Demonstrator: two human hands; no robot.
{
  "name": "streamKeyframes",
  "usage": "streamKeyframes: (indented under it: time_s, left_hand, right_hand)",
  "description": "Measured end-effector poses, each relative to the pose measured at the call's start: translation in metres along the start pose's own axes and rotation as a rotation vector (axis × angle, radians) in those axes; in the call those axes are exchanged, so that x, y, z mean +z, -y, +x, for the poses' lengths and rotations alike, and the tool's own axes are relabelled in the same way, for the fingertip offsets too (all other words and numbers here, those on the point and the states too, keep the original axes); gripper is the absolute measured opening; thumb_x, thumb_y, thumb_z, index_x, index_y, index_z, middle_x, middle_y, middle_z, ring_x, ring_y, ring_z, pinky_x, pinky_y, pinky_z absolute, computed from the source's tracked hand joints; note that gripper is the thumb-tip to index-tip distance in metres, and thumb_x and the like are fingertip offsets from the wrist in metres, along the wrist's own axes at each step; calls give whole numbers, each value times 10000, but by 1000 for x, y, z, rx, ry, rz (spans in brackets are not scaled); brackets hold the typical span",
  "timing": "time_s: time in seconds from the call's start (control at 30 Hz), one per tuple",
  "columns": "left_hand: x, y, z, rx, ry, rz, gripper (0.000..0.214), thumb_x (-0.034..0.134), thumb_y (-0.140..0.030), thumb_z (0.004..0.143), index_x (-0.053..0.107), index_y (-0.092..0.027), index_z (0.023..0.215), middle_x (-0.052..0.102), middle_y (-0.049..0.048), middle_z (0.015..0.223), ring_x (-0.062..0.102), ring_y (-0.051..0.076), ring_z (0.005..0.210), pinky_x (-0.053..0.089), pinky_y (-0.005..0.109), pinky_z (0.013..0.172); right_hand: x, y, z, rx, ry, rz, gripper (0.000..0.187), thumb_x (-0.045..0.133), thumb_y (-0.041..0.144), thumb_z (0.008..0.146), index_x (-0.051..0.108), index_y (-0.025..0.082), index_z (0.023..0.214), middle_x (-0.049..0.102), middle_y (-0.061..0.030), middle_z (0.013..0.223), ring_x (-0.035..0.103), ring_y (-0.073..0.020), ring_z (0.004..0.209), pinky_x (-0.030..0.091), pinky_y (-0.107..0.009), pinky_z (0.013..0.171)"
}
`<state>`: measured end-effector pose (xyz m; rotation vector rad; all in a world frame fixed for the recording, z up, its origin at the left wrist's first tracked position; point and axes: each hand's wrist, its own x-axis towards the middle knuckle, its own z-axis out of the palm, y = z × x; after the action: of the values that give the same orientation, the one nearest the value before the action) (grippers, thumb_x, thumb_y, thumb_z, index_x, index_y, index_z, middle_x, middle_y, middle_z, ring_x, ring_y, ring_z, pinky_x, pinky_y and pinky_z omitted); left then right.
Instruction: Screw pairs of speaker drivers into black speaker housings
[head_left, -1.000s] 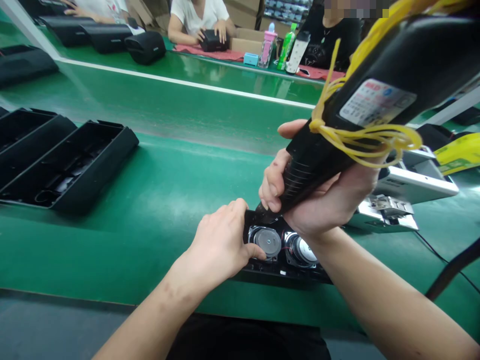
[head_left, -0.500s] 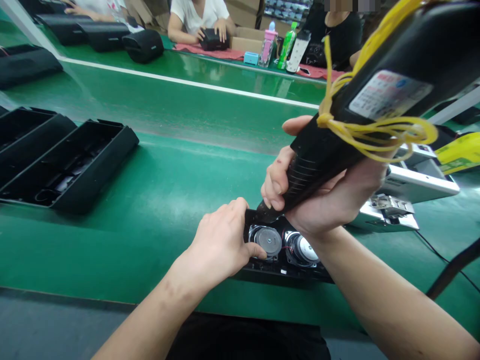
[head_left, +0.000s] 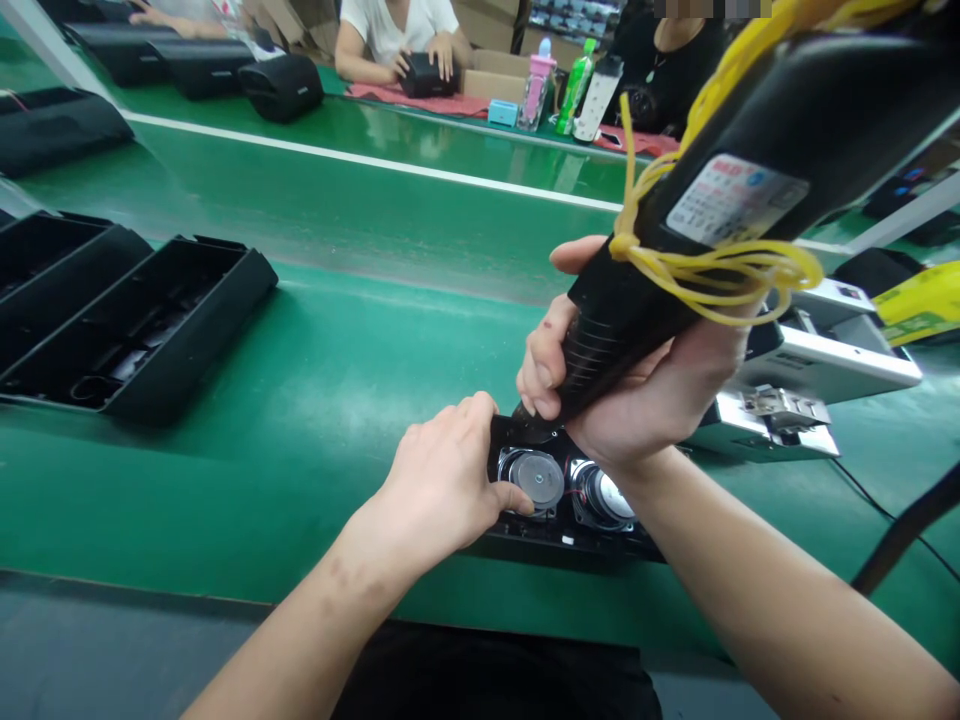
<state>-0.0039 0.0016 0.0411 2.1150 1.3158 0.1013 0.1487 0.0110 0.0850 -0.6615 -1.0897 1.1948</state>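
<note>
My right hand [head_left: 637,380] is wrapped round a black electric screwdriver [head_left: 630,310] with yellow cord tied about its body and a label on its side. The tool slants down to the left, its tip at the far edge of a black speaker panel [head_left: 592,548]. Two round speaker drivers sit in that panel: a grey-backed driver [head_left: 541,480] on the left and a brighter driver [head_left: 611,498], partly behind my right wrist. My left hand [head_left: 450,470] grips the panel's left end, thumb over the near side by the left driver. The exact tip contact is hidden.
Open black speaker housings [head_left: 187,330] lie at the left on the green bench [head_left: 337,340]. A metal machine [head_left: 817,350] stands at the right beside a black cable [head_left: 911,535]. Across the bench, co-workers sit near bottles [head_left: 576,90] and closed black speakers [head_left: 281,88].
The screwdriver's upper body and my right hand have shifted slightly left, the tip staying around the same spot on the panel. My left hand keeps its hold.
</note>
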Motion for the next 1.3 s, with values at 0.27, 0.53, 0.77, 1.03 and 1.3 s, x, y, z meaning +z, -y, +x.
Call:
streamKeyframes:
  time_s: [0.27,0.53,0.77,1.03,1.3]
  left_hand:
    - [-1,-1,1,-12,6,60,571,940,-482,770,542,-255,1111,724,39,1147,710,334,1113,520,418,805]
    - [-2,-2,2,-6,12,107,518,922,-507,784,575,-221,1041,727,77,1070,727,388,1099,539,506,851]
    - [-5,-5,2,15,8,103,632,934,-477,777,604,-245,1263,747,97,1155,717,424,1177,541,555,927]
    - [-5,-3,3,-5,15,112,585,910,-446,782,596,-239,1230,751,94,1159,729,411,1151,547,546,917]
    - [-4,-6,-1,-21,5,125,531,847,-382,843,552,-202,1247,756,119,1207,703,389,1243,529,550,1025]
  right_hand:
    - [6,-10,-4,-3,35,-17,579,766,834,763,739,313,1014,576,48,547,405,-156,351,318,-306,332]
    - [-3,-22,-8,29,80,-46,667,679,898,770,688,298,1061,552,38,624,416,-142,373,330,-285,337]
    - [-11,-36,-13,9,255,-37,657,608,830,865,591,258,1186,553,45,619,407,-136,391,337,-254,346]
    - [-12,-41,-8,6,237,-23,682,470,896,905,617,238,1010,563,29,599,446,-138,406,352,-257,363]
    - [-15,25,-1,-231,56,76,646,576,783,940,632,219,1248,600,42,661,494,-140,415,415,-279,376]
